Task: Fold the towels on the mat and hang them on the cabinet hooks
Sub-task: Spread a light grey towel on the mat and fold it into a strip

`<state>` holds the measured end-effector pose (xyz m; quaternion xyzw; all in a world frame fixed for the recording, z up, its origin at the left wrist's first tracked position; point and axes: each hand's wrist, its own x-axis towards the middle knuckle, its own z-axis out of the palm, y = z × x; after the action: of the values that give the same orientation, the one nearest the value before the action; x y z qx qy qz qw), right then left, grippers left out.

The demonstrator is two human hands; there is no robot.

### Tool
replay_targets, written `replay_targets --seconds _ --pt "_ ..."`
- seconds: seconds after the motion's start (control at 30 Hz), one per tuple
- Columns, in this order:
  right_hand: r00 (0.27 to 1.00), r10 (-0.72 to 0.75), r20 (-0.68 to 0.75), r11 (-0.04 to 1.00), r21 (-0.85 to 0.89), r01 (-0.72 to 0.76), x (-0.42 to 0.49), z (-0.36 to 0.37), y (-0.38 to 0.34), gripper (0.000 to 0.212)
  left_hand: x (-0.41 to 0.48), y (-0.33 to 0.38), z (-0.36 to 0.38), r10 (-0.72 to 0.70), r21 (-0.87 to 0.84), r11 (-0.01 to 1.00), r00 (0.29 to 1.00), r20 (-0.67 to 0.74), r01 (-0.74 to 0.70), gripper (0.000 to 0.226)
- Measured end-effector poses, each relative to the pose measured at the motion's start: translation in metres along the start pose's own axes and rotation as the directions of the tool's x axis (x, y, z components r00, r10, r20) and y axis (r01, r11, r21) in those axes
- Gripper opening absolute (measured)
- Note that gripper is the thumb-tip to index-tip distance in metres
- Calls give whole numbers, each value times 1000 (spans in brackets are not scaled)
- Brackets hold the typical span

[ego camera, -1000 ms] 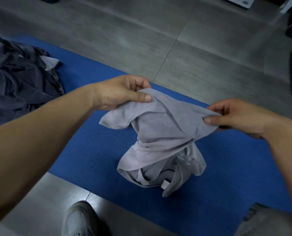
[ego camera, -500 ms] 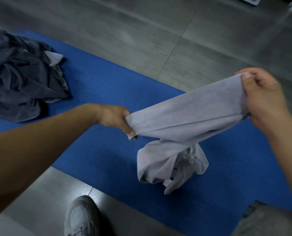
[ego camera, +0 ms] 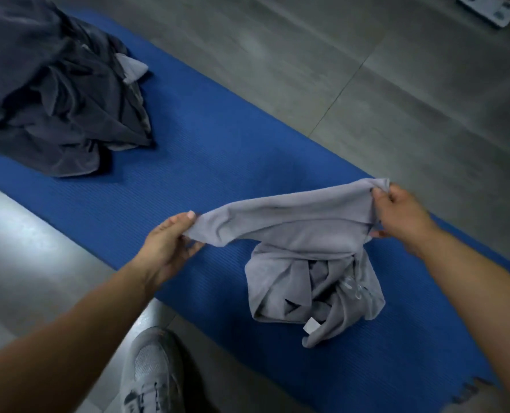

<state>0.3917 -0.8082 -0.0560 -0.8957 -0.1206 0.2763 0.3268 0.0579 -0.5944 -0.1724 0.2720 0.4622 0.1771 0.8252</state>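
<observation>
Change since the earlier frame: right hand (ego camera: 402, 219) lowered, left hand (ego camera: 173, 242) turned palm upward; the stretched edge of the light grey towel (ego camera: 292, 222) now runs nearer to level.

1. Floor (ego camera: 366, 70): grey tiles, one seam running diagonally.
2. Mat (ego camera: 218, 144): blue, ribbed, laid slantwise across the floor.
3. Dark grey towels (ego camera: 54, 93): a crumpled heap on the far left end of the mat, with a paler corner showing at its top.
4. Light grey towel: upper edge held taut in the air between both hands; the remainder hangs down in a bunch that rests on the mat below the right hand.
5. Left hand: thumb on top, fingers beneath, pinching the towel's left end.
6. Right hand: fingers curled, gripping the towel's right end.
7. Shoe (ego camera: 149, 374): grey, laced, on the floor at the mat's near edge.
8. White plate (ego camera: 489, 8): on the floor, top right, partly cut off.
9. Tag (ego camera: 311, 327): white, at the lower edge of the bunched towel.
</observation>
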Motion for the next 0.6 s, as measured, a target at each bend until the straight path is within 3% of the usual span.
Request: replay_targets --seconds 0.07,0.13,0.23,0.37,0.43,0.5,0.53,0.6 --pt "998 55 29 990 128 -59 7 26 -15 29 4 -13 -2 -14 25 1000 999 -44 15 34" --pt "994 55 91 976 205 -72 14 52 -33 27 7 -23 -2 -33 260 965 999 -16 36 60" --pt "997 -28 74 978 210 12 26 82 -58 21 9 -27 -3 -65 579 815 996 58 19 90" --pt "989 -145 33 987 82 142 43 94 -74 23 14 -24 -2 -16 855 507 990 137 -110 46" --pt "982 -189 12 982 26 189 50 91 -74 24 16 -22 -5 -21 895 443 998 55 -40 32" --pt "976 -218 -25 976 17 218 56 86 -71 25 18 -19 -10 -51 884 467 999 -17 39 16" --pt "973 -224 -50 974 25 225 59 83 -70 25 20 -16 -11 -75 838 541 997 -30 66 12" --pt "968 -237 -84 969 57 242 64 79 -66 21 22 -10 -13 -92 590 804 996 -7 78 10"
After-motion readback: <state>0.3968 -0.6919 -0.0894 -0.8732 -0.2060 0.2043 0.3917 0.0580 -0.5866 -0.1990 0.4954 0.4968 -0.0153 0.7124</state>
